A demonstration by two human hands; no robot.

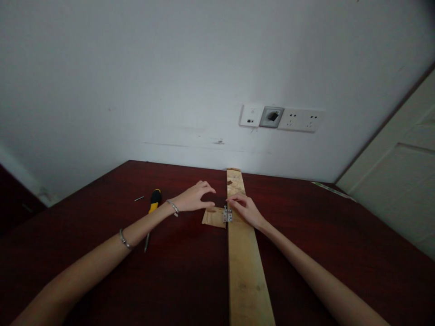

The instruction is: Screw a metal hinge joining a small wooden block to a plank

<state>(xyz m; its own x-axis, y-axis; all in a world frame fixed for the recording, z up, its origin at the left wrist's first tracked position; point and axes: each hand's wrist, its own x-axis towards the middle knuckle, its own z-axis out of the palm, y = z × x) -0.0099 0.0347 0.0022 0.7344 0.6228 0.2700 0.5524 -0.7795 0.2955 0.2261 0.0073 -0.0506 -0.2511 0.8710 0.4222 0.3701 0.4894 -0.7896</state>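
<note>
A long wooden plank (249, 276) lies lengthwise on the table. At its left edge sits a small metal hinge (227, 215), with a short wooden piece (214, 218) on the hinge's other side. A small metal pin or screw appears to stand up at the hinge's top. My left hand (195, 197) hovers above the short piece, thumb and fingers apart, holding nothing. Over the plank, my right hand (246, 209) is just above and right of the hinge, its fingertips pinched together; whatever is between them is too small to make out.
Left of my left hand lies a yellow-and-black screwdriver (155, 199), its shaft passing under my forearm. A loose screw (139, 198) rests farther left on the dark red table (183, 280). Wall sockets (301, 119) are above the table's back edge; a pale door (404, 167) stands at right.
</note>
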